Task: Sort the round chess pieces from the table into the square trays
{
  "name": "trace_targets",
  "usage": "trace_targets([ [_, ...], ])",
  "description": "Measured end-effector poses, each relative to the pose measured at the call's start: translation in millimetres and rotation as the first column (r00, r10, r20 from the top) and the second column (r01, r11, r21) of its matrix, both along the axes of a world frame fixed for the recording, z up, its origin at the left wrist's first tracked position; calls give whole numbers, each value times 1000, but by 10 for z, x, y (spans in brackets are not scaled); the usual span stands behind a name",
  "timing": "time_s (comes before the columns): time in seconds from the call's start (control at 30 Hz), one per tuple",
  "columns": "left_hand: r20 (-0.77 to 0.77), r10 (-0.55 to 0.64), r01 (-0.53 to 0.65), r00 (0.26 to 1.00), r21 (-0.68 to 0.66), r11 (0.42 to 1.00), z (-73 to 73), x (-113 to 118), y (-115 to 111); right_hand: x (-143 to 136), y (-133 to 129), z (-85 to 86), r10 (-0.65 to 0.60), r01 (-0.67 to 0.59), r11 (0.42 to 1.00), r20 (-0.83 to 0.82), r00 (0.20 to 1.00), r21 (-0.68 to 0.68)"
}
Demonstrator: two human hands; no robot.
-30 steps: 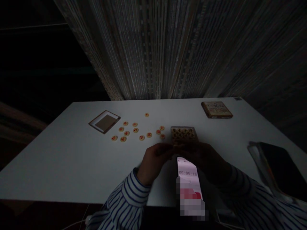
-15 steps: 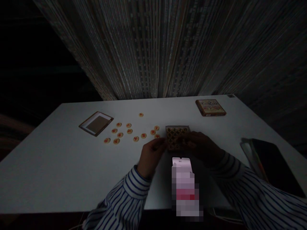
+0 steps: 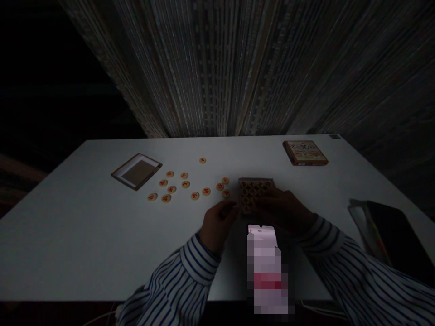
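Note:
A small box [image 3: 256,179] of Chinese chess pieces with dark characters lies on the table, the pieces [image 3: 245,191] set in rows. My right hand [image 3: 287,208] reaches over its lower right part, fingers bent down onto the pieces; deep shadow hides what the fingertips hold. Just off the box's left edge is my left hand [image 3: 219,222], closed with thumb and fingers curled together; whatever they hold, if anything, I cannot make out. Left of the box, several loose round pieces with red characters [image 3: 206,191] lie face up, one piece [image 3: 202,160] farther back.
A lit phone [image 3: 263,231], partly pixelated, lies in front of the box. At the left is a shallow, framed tray-like lid [image 3: 139,171]; a printed box [image 3: 306,153] stands at the back right. A dark folder [image 3: 390,235] lies at the right of the white table [image 3: 84,235].
The view has shifted slightly. My right hand has moved lower over the box, showing more of its top rows. The left hand has drawn slightly away from the box's left edge.

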State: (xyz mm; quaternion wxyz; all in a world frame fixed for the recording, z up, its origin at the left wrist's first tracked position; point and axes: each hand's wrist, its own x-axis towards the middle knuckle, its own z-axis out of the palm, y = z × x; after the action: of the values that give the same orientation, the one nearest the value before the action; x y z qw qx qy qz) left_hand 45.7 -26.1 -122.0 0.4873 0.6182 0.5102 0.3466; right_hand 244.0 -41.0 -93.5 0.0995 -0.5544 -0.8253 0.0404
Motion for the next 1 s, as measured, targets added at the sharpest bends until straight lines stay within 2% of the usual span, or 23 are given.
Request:
trace_targets([
  [0.13, 12, -7, 8, 1000, -23, 1000, -16, 0, 0, 12, 1, -24, 4, -3, 999, 14, 1000, -32],
  [0.63, -54, -10, 11, 998, 23, 1000, 21, -37, -35, 43, 19, -99, 52, -53, 995, 11, 999, 89],
  [0.73, -94, -19, 26, 995, 77, 997, 53, -146, -90, 44, 46, -105, 64, -62, 983, -5, 998, 174],
  [0.83, -160, 8, 15, 987, 145, 989, 75, -335, -118, -41, 101, -68, 124, -118, 974, -17, 992, 195],
  [0.9, -230, 63, -14, 971, 206, 978, 80, -486, -87, -151, 147, -23, 158, -146, 969, -43, 987, 198],
  [1.0, -360, 207, -90, 910, 318, 944, 76, -694, 45, -339, 217, 46, 172, -152, 965, -77, 982, 214],
])
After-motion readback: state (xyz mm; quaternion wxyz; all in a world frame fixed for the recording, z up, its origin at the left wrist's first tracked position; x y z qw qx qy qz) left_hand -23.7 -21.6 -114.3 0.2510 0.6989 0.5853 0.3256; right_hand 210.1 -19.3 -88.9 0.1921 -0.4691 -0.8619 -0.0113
